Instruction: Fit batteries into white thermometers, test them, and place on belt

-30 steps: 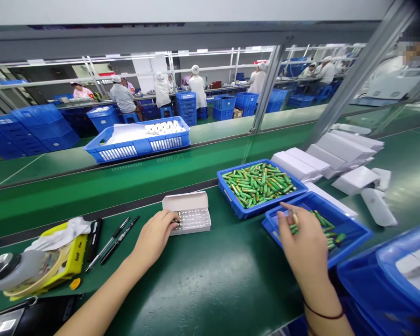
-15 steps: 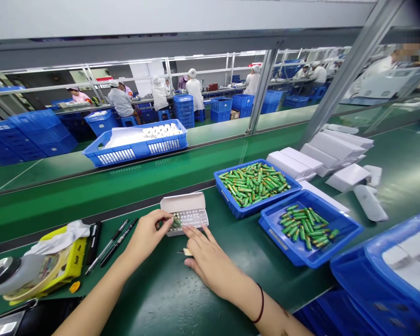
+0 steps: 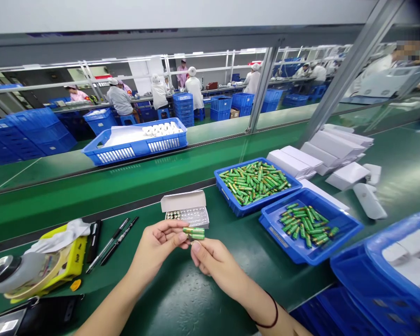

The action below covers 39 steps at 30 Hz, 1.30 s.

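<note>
My left hand (image 3: pixel 165 242) pinches green batteries (image 3: pixel 193 233) with gold bands, lying sideways just in front of a small white box. My right hand (image 3: pixel 213 259) is closed, its thumb and fingertips pressed together right under the batteries' near side; what it grips is hidden. Behind both hands stands the white box (image 3: pixel 202 217) with its lid raised. Battery ends (image 3: pixel 173 215) show upright in its left part, and whitish, shiny round cells fill the rest.
Two blue trays of green batteries, a fuller one (image 3: pixel 227 198) and another (image 3: pixel 276 242), sit at right. White boxes (image 3: pixel 290 161) lie behind them. Pens (image 3: pixel 108 245), a yellow container (image 3: pixel 75 256) and a black case (image 3: pixel 52 315) are at left. A blue basket (image 3: pixel 136 150) stands beyond the belt.
My left hand has come away from the box toward me with batteries in it. My right hand has left the box's front edge, and its fingers have closed beside the batteries.
</note>
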{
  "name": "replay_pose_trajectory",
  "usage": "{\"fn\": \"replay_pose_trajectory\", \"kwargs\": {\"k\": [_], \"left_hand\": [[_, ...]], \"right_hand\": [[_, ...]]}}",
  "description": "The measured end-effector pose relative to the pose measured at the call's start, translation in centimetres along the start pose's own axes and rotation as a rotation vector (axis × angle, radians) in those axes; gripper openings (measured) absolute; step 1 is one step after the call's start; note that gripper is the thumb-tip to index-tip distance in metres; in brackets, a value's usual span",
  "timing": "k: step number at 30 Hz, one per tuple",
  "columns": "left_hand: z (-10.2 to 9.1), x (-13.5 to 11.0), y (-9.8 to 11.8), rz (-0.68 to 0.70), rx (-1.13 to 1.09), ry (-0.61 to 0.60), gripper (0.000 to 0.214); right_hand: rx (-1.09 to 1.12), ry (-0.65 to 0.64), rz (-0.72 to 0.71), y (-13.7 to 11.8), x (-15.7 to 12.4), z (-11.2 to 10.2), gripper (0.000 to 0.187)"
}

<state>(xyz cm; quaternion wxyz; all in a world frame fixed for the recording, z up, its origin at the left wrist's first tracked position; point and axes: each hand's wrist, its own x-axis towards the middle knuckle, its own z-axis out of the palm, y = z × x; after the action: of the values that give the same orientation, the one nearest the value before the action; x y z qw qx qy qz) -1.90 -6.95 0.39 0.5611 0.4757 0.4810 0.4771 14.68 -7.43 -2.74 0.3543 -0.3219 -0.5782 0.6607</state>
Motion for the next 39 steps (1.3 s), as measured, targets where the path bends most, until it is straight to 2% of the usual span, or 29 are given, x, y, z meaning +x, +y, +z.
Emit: {"fn": "replay_pose_trajectory", "kwargs": {"k": [2,8,14,18,21,23,28,30,32,33,35,37,39], "left_hand": [[0.0,-0.2,-0.1,-0.008,-0.017,-0.001,0.029],[0.0,-0.2,-0.3,-0.001,-0.027,0.017,0.029],[0.4,-0.2,-0.2,0.039,0.029,-0.049,0.020],[1.0,-0.1,0.0,0.112,0.113,0.052,0.019],[1.2,-0.2,0.2,0.149,0.269,0.071,0.017],[0.9,-0.3,0.2,0.182,0.389,0.061,0.017],[-0.1,-0.3,0.2,0.338,0.613,0.025,0.018],[-0.2,-0.5,0.1,0.392,0.691,-0.011,0.017],[0.1,-0.9,-0.1,0.456,0.748,-0.016,0.013],[0.3,-1.1,-0.3,0.508,0.768,0.005,0.011],[0.9,-1.6,-1.0,0.680,0.811,0.053,0.011],[1.2,-2.0,-2.0,0.915,0.866,0.068,0.020],[1.4,-2.4,-2.8,1.088,0.899,0.043,0.030]], "right_hand": [[0.060,-0.002,0.022,0.0,0.0,-0.1,0.054],[0.030,-0.070,0.058,-0.2,-0.5,-0.5,0.054],[0.180,0.045,0.047,-0.1,-0.2,0.1,0.054],[0.291,0.070,0.062,-0.1,0.0,0.2,0.052],[0.304,0.126,0.063,-0.3,-0.3,-0.1,0.052],[0.191,0.216,-0.002,-0.4,-0.7,-0.3,0.050],[-0.564,0.555,-0.343,-0.1,-1.7,-0.7,0.038],[-0.716,0.707,-0.461,-0.1,-1.9,-1.4,0.033],[-0.631,0.786,-0.483,-0.2,-1.9,-2.0,0.032],[-0.507,0.753,-0.450,-0.3,-1.8,-2.1,0.031],[-0.169,0.542,-0.327,-0.3,-1.4,-1.8,0.027],[0.135,0.360,-0.193,0.0,-0.9,-1.1,0.031],[0.301,0.311,-0.107,0.4,-0.5,-0.5,0.039]]}}
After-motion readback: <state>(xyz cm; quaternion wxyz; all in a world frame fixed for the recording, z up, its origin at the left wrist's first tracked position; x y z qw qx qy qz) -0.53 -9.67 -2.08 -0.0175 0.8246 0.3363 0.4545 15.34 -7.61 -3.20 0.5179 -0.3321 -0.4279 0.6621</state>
